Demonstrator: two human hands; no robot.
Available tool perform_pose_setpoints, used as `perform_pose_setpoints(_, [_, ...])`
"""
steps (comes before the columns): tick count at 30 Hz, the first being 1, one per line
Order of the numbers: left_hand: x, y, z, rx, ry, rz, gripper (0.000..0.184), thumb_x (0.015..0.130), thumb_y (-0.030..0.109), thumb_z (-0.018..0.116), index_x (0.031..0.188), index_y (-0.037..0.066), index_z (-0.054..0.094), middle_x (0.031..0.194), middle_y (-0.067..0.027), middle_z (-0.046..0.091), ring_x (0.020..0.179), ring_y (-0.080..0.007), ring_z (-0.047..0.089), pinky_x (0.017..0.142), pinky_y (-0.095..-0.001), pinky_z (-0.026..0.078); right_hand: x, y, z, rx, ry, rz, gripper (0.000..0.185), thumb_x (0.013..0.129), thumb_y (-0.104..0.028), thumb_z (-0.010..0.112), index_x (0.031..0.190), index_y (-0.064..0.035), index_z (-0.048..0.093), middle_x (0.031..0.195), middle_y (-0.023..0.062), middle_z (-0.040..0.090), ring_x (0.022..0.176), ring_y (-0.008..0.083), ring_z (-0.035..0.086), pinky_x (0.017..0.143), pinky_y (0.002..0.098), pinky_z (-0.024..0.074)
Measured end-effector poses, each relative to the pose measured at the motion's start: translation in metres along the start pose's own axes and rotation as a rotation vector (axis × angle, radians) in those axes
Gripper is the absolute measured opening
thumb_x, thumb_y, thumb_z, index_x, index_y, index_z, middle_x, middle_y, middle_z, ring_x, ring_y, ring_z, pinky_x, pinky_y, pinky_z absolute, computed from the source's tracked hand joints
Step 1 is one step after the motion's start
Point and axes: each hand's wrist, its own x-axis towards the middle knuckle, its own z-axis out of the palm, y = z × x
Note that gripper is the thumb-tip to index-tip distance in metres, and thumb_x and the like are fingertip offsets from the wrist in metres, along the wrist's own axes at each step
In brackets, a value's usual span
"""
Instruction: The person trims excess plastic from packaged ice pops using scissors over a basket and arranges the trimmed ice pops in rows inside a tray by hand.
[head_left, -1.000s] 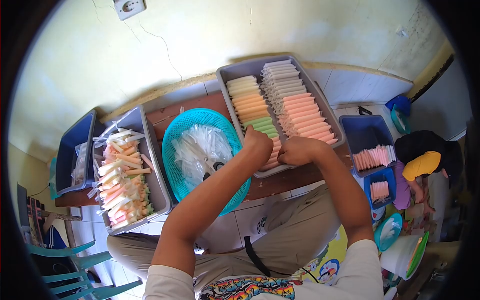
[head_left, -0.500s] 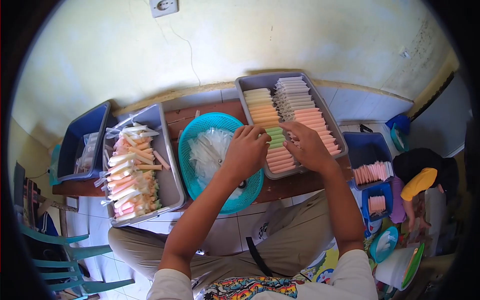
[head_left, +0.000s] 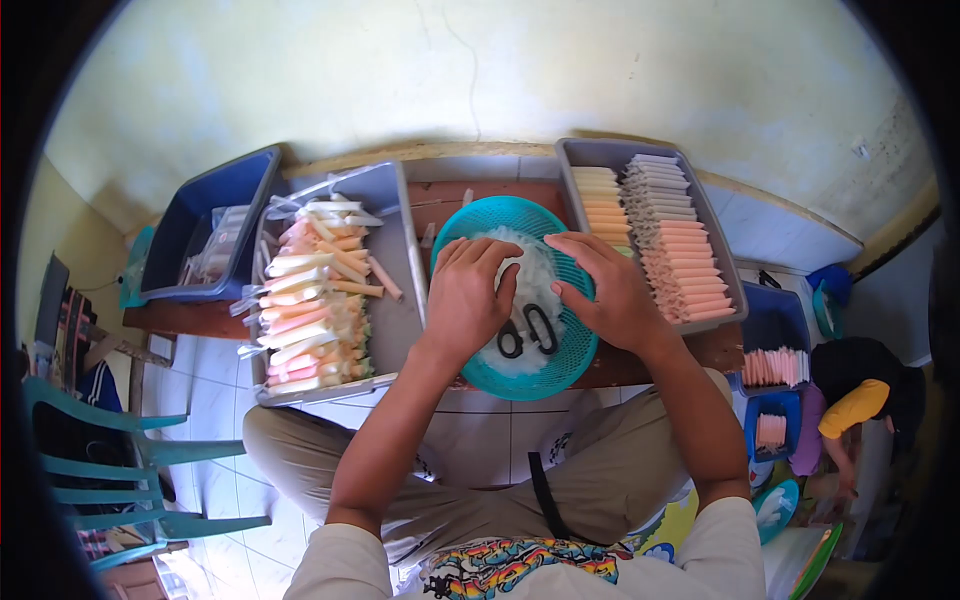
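Note:
My left hand (head_left: 470,292) hovers over the left rim of a round turquoise plastic basket (head_left: 490,388), its fingers loosely stretched and the thumb apart. Across from it, my right hand (head_left: 612,298) is above the basket's right side, fingers and thumb spread. Neither hand shows anything in its grasp. Clear plastic scraps (head_left: 540,265) fill the basket. On top of them lie scissors, whose black handles (head_left: 528,332) point toward me. To the left, a grey tray (head_left: 402,250) holds a pile of filled plastic tubes (head_left: 310,320) in cream, orange and pink, with loose plastic ends.
A second grey tray (head_left: 735,280) at right holds neat rows of tubes (head_left: 692,262). A blue bin (head_left: 165,250) stands far left, above a green plastic chair (head_left: 150,450). Another person (head_left: 865,390) bends at right beside blue bins (head_left: 775,318). The wall rises behind the bench.
Both hands have moved from the tube rows in the right tray to the turquoise basket. They are farther apart, uncovering the scissors. The camera view has shifted left.

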Motion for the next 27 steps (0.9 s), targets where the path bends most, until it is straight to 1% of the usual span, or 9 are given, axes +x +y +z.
perform_pose_setpoints(2, [-0.007, -0.008, -0.014, 0.012, 0.003, -0.012, 0.017, 0.09, 0.004, 0.076, 0.107, 0.007, 0.073, 0.098, -0.0123, 0.074, 0.098, -0.0356, 0.07, 0.094, -0.0478, 0.051, 0.007, -0.008, 0.012, 0.024, -0.016, -0.02, 0.052, 0.093, -0.014, 0.076, 0.142, -0.0027, 0.063, 0.137, 0.0186, 0.068, 0.125, 0.0388, 0.067, 0.108, 0.0446, 0.0524])
perform_pose_setpoints(5, [-0.017, -0.017, -0.033, 0.016, 0.042, -0.032, 0.017, 0.09, 0.004, 0.076, 0.107, 0.006, 0.073, 0.099, -0.0131, 0.074, 0.097, -0.0364, 0.07, 0.094, -0.0484, 0.052, 0.017, -0.019, 0.028, 0.034, -0.012, -0.069, 0.051, 0.093, -0.014, 0.076, 0.141, -0.0022, 0.065, 0.133, 0.0191, 0.07, 0.12, 0.0368, 0.069, 0.103, 0.0433, 0.0559])
perform_pose_setpoints(10, [-0.027, -0.031, -0.065, 0.06, 0.081, -0.087, 0.017, 0.09, 0.004, 0.076, 0.107, 0.006, 0.073, 0.1, -0.0146, 0.075, 0.098, -0.0379, 0.07, 0.092, -0.0478, 0.052, 0.038, -0.041, 0.055, 0.093, -0.021, -0.12, 0.049, 0.093, -0.008, 0.076, 0.141, -0.0014, 0.065, 0.127, 0.0189, 0.072, 0.11, 0.0294, 0.073, 0.093, 0.0393, 0.0606])
perform_pose_setpoints(14, [-0.034, -0.044, -0.098, 0.11, 0.1, -0.118, 0.018, 0.09, 0.002, 0.076, 0.108, 0.004, 0.074, 0.102, -0.0152, 0.075, 0.099, -0.038, 0.07, 0.091, -0.0472, 0.053, 0.059, -0.059, 0.08, 0.167, -0.032, -0.147, 0.047, 0.093, -0.006, 0.076, 0.139, -0.0017, 0.066, 0.124, 0.0176, 0.073, 0.104, 0.0276, 0.075, 0.09, 0.0379, 0.0616])
perform_pose_setpoints(16, [-0.04, -0.055, -0.113, 0.142, 0.112, -0.136, 0.018, 0.09, 0.002, 0.075, 0.108, 0.004, 0.074, 0.102, -0.015, 0.075, 0.099, -0.0379, 0.07, 0.092, -0.0475, 0.053, 0.071, -0.067, 0.097, 0.233, -0.002, -0.179, 0.043, 0.094, -0.009, 0.076, 0.135, -0.0019, 0.066, 0.117, 0.0173, 0.073, 0.098, 0.0294, 0.075, 0.082, 0.0392, 0.061])
perform_pose_setpoints(19, [-0.05, -0.076, -0.134, 0.17, 0.129, -0.159, 0.019, 0.091, 0.0, 0.075, 0.109, 0.003, 0.074, 0.103, -0.0149, 0.076, 0.099, -0.0378, 0.071, 0.091, -0.0477, 0.053, 0.09, -0.077, 0.118, 0.237, -0.052, -0.175, 0.043, 0.095, -0.006, 0.077, 0.136, -0.0027, 0.067, 0.118, 0.0162, 0.075, 0.101, 0.0254, 0.076, 0.088, 0.0365, 0.0631])
perform_pose_setpoints(20, [-0.055, -0.085, -0.14, 0.186, 0.141, -0.168, 0.018, 0.091, 0.0, 0.074, 0.109, 0.003, 0.074, 0.102, -0.0153, 0.076, 0.099, -0.0378, 0.071, 0.091, -0.0472, 0.054, 0.096, -0.078, 0.127, 0.234, -0.038, -0.182, 0.042, 0.095, -0.007, 0.076, 0.136, -0.0025, 0.067, 0.117, 0.0162, 0.075, 0.101, 0.0248, 0.076, 0.087, 0.0362, 0.0637])
perform_pose_setpoints(25, [-0.062, -0.12, -0.175, 0.228, 0.156, -0.24, 0.016, 0.092, -0.002, 0.072, 0.108, 0.001, 0.074, 0.103, -0.0173, 0.076, 0.1, -0.0393, 0.072, 0.09, -0.0477, 0.055, 0.128, -0.09, 0.176, 0.312, -0.004, -0.186, 0.041, 0.097, -0.008, 0.076, 0.136, -0.0019, 0.067, 0.118, 0.0174, 0.075, 0.099, 0.0254, 0.078, 0.084, 0.0361, 0.0642])
perform_pose_setpoints(27, [-0.062, -0.136, -0.187, 0.232, 0.143, -0.265, 0.017, 0.092, -0.004, 0.071, 0.108, 0.001, 0.073, 0.105, -0.018, 0.076, 0.101, -0.0409, 0.072, 0.09, -0.0488, 0.056, 0.14, -0.096, 0.197, 0.378, 0.001, -0.187, 0.037, 0.096, -0.01, 0.077, 0.13, 0.0004, 0.066, 0.116, 0.0195, 0.073, 0.097, 0.0302, 0.077, 0.082, 0.0401, 0.0636])
